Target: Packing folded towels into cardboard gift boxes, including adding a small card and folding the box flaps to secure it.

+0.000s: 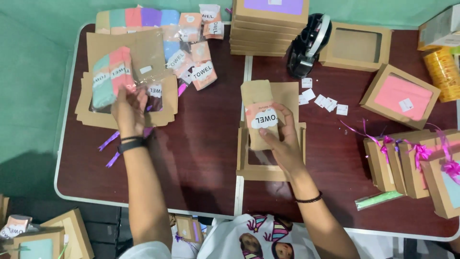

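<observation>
Head view: right hand (pixel 282 139) grips an orange towel packet (pixel 262 117) over an open cardboard box (pixel 270 144) on the table (pixel 201 158). Left hand (pixel 128 108) closes on rolled towels (pixel 111 74) at the far-left box (pixel 96 112). Tape dispenser (pixel 309 45) stands beyond.

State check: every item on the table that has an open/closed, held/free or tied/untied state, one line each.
left hand: grip on wrapped towel pack, over flat cartons.
right hand: grip on small packet, over an open box.
window box: closed, empty.
pink-filled box: closed, no ribbon.
ribboned boxes: closed, tied.
tape dispenser: standing, untouched.
flat box stack: unfolded, stacked.
</observation>
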